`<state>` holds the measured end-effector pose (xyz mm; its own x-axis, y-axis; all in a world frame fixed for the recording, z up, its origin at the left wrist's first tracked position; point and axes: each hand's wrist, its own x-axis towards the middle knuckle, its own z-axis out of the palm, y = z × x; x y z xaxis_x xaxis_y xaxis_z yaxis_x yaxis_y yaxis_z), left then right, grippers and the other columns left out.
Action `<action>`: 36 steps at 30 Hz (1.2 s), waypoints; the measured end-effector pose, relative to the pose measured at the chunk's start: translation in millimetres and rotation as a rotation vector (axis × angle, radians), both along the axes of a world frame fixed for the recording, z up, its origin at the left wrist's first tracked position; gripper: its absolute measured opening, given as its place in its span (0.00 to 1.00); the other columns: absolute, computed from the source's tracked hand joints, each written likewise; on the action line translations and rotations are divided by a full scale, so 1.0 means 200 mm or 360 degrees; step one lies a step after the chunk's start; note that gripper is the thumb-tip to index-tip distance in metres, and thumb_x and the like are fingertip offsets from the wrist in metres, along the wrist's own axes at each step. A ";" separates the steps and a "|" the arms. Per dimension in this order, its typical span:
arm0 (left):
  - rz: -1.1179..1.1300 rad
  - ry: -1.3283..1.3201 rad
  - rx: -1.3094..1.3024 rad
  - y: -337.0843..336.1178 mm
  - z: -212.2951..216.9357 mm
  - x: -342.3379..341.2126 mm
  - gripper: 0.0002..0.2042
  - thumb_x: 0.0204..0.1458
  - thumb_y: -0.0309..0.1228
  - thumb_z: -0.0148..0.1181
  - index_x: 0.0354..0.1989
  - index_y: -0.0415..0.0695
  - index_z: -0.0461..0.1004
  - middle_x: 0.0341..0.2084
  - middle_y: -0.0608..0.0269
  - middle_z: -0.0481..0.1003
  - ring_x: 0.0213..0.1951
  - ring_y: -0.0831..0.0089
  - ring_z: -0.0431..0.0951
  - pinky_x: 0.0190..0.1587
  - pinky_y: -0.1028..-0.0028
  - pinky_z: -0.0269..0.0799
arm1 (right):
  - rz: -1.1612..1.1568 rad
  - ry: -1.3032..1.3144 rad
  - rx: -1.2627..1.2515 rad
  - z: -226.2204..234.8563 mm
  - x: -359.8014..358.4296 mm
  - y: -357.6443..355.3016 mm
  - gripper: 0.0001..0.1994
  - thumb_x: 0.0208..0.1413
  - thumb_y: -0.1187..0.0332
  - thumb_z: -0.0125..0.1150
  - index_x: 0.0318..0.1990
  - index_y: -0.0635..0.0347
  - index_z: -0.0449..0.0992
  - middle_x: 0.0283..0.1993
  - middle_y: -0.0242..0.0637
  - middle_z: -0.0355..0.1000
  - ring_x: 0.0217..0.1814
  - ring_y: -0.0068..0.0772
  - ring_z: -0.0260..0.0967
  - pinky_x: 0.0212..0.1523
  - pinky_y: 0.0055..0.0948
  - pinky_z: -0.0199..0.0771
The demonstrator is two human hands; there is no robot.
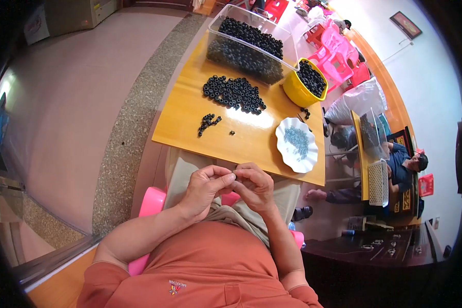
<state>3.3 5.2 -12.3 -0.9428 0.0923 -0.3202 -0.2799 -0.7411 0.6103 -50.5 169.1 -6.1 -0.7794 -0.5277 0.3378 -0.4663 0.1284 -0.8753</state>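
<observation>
My left hand (pixel 205 192) and my right hand (pixel 256 189) meet above my lap, just off the table's near edge. Thumbs and fingertips of both are pinched together; whatever lies between them is too small or hidden to make out. On the wooden table (pixel 185 137) ahead, small black ring-shaped parts (pixel 233 94) lie spread in a patch. A smaller cluster of black pieces (pixel 208 124) sits nearer to me, with one single black piece (pixel 232 133) to its right. A white wavy-edged plate (pixel 303 166) at the right holds small clear bluish pieces (pixel 296 139).
A clear plastic bin (pixel 291 49) of black parts stands at the table's far end, beside a yellow tub (pixel 296 93) of the same. Under me is a pink chair (pixel 152 201). At right, another person (pixel 399 163) sits by a table with a white perforated basket (pixel 378 182).
</observation>
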 end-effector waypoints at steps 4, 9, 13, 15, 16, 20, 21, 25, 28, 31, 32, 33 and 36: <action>-0.0163 -0.0001 -0.0032 -0.01 0.01 0.00 0.07 0.53 0.26 0.62 0.38 0.40 0.72 0.33 0.62 0.76 0.35 0.75 0.78 0.41 0.75 0.76 | 0.0178 -0.0326 -0.0049 0.00 -0.03 0.08 0.10 0.50 0.80 0.65 0.41 0.67 0.75 0.41 0.36 0.68 0.39 0.21 0.66 0.36 0.19 0.69; -0.0243 0.0028 -0.0078 0.00 -0.03 0.00 0.09 0.52 0.25 0.63 0.39 0.39 0.70 0.34 0.60 0.76 0.35 0.75 0.78 0.40 0.75 0.76 | 0.0306 -0.0512 -0.0050 0.03 -0.03 0.11 0.09 0.53 0.79 0.64 0.42 0.67 0.75 0.41 0.33 0.66 0.40 0.21 0.66 0.38 0.19 0.70; -0.0245 0.0037 -0.0096 0.00 -0.01 0.01 0.09 0.52 0.24 0.62 0.39 0.38 0.70 0.34 0.59 0.76 0.35 0.75 0.77 0.40 0.75 0.76 | 0.0339 -0.0544 -0.0010 0.06 -0.02 0.12 0.10 0.52 0.80 0.63 0.43 0.67 0.75 0.42 0.35 0.68 0.40 0.21 0.66 0.38 0.20 0.70; -0.0248 0.0043 -0.0099 0.01 -0.01 0.01 0.09 0.52 0.24 0.62 0.39 0.38 0.71 0.33 0.60 0.76 0.35 0.75 0.77 0.39 0.75 0.76 | 0.0237 -0.0437 0.0044 0.09 -0.02 0.13 0.09 0.51 0.80 0.64 0.41 0.68 0.76 0.40 0.36 0.70 0.39 0.22 0.67 0.38 0.21 0.71; -0.0241 0.0041 -0.0123 0.00 0.00 0.01 0.08 0.52 0.24 0.63 0.39 0.39 0.71 0.33 0.60 0.77 0.34 0.75 0.77 0.38 0.76 0.77 | 0.0233 -0.0435 0.0047 0.10 -0.02 0.15 0.09 0.51 0.80 0.64 0.41 0.68 0.76 0.40 0.36 0.70 0.39 0.22 0.67 0.38 0.21 0.71; -0.0233 0.0025 -0.0093 0.00 0.02 0.01 0.08 0.51 0.24 0.64 0.38 0.39 0.73 0.33 0.61 0.77 0.34 0.77 0.77 0.36 0.77 0.77 | -0.0253 -0.0035 0.0234 0.14 -0.14 0.33 0.07 0.50 0.81 0.63 0.38 0.68 0.77 0.37 0.37 0.73 0.39 0.24 0.70 0.36 0.21 0.71; -0.0237 0.0027 -0.0090 0.00 0.03 0.01 0.08 0.51 0.24 0.64 0.38 0.39 0.73 0.33 0.61 0.77 0.34 0.77 0.77 0.36 0.77 0.77 | -0.0455 0.0201 0.0316 0.15 -0.18 0.39 0.06 0.50 0.81 0.62 0.37 0.67 0.77 0.35 0.37 0.74 0.37 0.23 0.71 0.35 0.20 0.70; -0.0256 0.0008 -0.0131 0.01 0.03 0.01 0.08 0.51 0.23 0.63 0.38 0.39 0.73 0.32 0.62 0.77 0.33 0.76 0.77 0.36 0.77 0.77 | -0.0762 0.0448 0.0594 0.21 -0.33 0.50 0.06 0.48 0.79 0.63 0.36 0.64 0.78 0.33 0.41 0.75 0.30 0.31 0.73 0.32 0.25 0.71; -0.0269 -0.0014 -0.0155 0.02 0.02 0.02 0.08 0.51 0.23 0.64 0.38 0.38 0.74 0.32 0.62 0.76 0.33 0.76 0.77 0.36 0.77 0.77 | -0.0800 0.0437 0.1069 0.20 -0.42 0.55 0.07 0.48 0.74 0.62 0.37 0.62 0.79 0.36 0.45 0.75 0.34 0.46 0.74 0.38 0.37 0.73; -0.0278 -0.0029 -0.0165 0.02 0.03 0.02 0.07 0.51 0.23 0.64 0.37 0.39 0.74 0.32 0.62 0.76 0.33 0.76 0.77 0.36 0.77 0.77 | -0.0752 0.0531 0.1294 0.19 -0.48 0.56 0.07 0.48 0.73 0.61 0.36 0.61 0.79 0.35 0.45 0.75 0.38 0.50 0.73 0.41 0.41 0.72; -0.0279 -0.0028 -0.0155 0.02 0.02 0.02 0.07 0.50 0.23 0.64 0.37 0.39 0.74 0.32 0.62 0.76 0.33 0.76 0.77 0.36 0.77 0.77 | -0.0752 0.0530 0.1293 0.19 -0.49 0.55 0.07 0.48 0.73 0.61 0.36 0.61 0.79 0.35 0.45 0.75 0.38 0.50 0.73 0.41 0.41 0.72; -0.0279 -0.0030 -0.0155 0.02 0.02 0.02 0.07 0.50 0.23 0.64 0.37 0.39 0.74 0.32 0.62 0.76 0.33 0.76 0.77 0.36 0.77 0.77 | -0.0723 0.0525 0.1348 0.18 -0.51 0.54 0.07 0.49 0.72 0.60 0.35 0.61 0.80 0.35 0.46 0.75 0.39 0.51 0.72 0.42 0.42 0.71; -0.0276 -0.0021 -0.0155 0.01 0.01 0.02 0.07 0.50 0.23 0.64 0.37 0.39 0.74 0.32 0.62 0.76 0.33 0.76 0.77 0.36 0.77 0.78 | -0.0653 0.0536 0.1475 0.18 -0.54 0.52 0.07 0.49 0.71 0.57 0.34 0.61 0.80 0.34 0.48 0.74 0.40 0.54 0.71 0.43 0.43 0.71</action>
